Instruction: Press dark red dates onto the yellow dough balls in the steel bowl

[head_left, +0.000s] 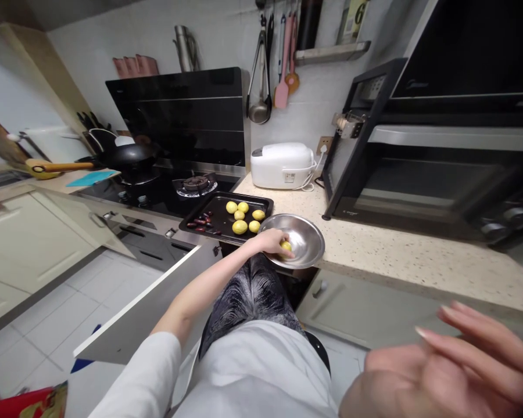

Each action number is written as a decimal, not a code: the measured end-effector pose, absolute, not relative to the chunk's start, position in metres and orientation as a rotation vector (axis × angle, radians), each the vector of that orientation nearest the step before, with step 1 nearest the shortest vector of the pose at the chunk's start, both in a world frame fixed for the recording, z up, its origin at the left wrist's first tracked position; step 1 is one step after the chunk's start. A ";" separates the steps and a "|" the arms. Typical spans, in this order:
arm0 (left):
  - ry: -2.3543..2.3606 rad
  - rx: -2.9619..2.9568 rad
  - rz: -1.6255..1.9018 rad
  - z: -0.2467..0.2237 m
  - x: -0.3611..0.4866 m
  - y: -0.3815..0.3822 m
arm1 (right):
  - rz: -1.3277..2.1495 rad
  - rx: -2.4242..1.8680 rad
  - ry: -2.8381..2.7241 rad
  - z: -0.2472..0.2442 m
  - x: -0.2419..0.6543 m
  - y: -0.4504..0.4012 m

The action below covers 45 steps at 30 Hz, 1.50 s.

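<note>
My left hand (pixel 275 241) reaches into a steel bowl (pixel 310 239) at the counter's front edge, its fingers round a yellow fruit (pixel 286 247). Left of the bowl lies a black baking tray (pixel 220 204). On it sit several yellow fruits (pixel 239 227) and, toward its left side, several small dark red fruits (pixel 200 222). Close to the camera at the lower right is my right hand (pixel 448 366), raised with its fingers partly curled and apart, somewhat blurred and touching nothing visible.
A white appliance (pixel 282 165) stands behind the bowl, and a black oven (pixel 414 186) to the right. At left is a stove with a wok (pixel 133 158). A cabinet door (pixel 157 302) hangs open below the tray.
</note>
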State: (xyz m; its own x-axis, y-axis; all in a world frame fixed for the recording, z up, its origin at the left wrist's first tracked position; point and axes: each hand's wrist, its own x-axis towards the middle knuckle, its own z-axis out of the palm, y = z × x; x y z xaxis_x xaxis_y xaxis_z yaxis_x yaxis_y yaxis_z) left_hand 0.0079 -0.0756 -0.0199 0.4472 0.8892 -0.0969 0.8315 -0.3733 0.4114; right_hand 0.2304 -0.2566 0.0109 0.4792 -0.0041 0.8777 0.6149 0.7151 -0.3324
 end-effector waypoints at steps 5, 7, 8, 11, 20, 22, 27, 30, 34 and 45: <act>1.410 2.330 0.358 -0.027 0.016 -0.064 | -0.151 -0.891 -1.444 -0.016 0.200 -0.208; 1.381 2.354 0.401 -0.029 0.023 -0.057 | -0.049 -0.996 -1.647 -0.038 0.199 -0.190; 1.363 2.364 0.413 -0.030 0.026 -0.054 | -0.004 -1.034 -1.692 -0.049 0.199 -0.183; 1.349 2.373 0.447 -0.032 0.034 -0.048 | 0.032 -1.107 -1.746 -0.079 0.200 -0.166; 1.383 2.378 0.494 -0.039 0.040 -0.049 | 0.089 -1.113 -1.773 -0.098 0.198 -0.162; 1.391 2.381 0.498 -0.039 0.039 -0.052 | 0.089 -1.115 -1.771 -0.100 0.198 -0.162; 1.426 2.384 0.532 -0.035 0.035 -0.060 | 0.088 -1.118 -1.767 -0.103 0.198 -0.161; 1.410 2.381 0.686 -0.026 0.021 -0.068 | 0.099 -1.113 -1.761 -0.103 0.199 -0.160; 1.448 2.322 1.086 -0.018 -0.016 -0.084 | 0.108 -1.104 -1.743 -0.104 0.198 -0.160; 2.357 1.843 0.825 -0.051 -0.066 -0.105 | 0.135 -1.072 -1.673 -0.099 0.194 -0.167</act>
